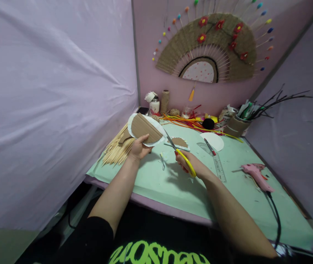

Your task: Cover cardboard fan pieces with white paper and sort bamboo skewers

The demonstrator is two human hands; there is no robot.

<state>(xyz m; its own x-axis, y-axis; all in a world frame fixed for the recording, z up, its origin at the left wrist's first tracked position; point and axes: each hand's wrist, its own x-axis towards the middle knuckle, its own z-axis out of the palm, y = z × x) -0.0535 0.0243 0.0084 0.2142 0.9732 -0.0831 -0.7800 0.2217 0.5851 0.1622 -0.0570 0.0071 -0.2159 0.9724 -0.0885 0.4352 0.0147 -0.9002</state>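
Cardboard (pixel 145 129) pinched in our left hand (pixel 140 147), scissors (pixel 184 158) gripped in our right hand (pixel 195 164), and one wobble could miscut it!

Two hands (pixel 140 147), two cardboard half-discs (pixel 146 128), one pair of scissors (pixel 184 158), one glue gun (pixel 257 176)

Most fingers of the left hand (pixel 140 147) are hidden behind the cardboard piece (pixel 145 129); the scissors (pixel 186 161) partly cover the right hand (pixel 193 164). The pale strip (pixel 162 162) between them is too small to identify, as are the ruler's (pixel 219 168) marks. Past the counter's (pixel 159 183) front-right corner, the cord's (pixel 276 216) end is unseen. The picture cuts off the shirt lettering (pixel 156 253).
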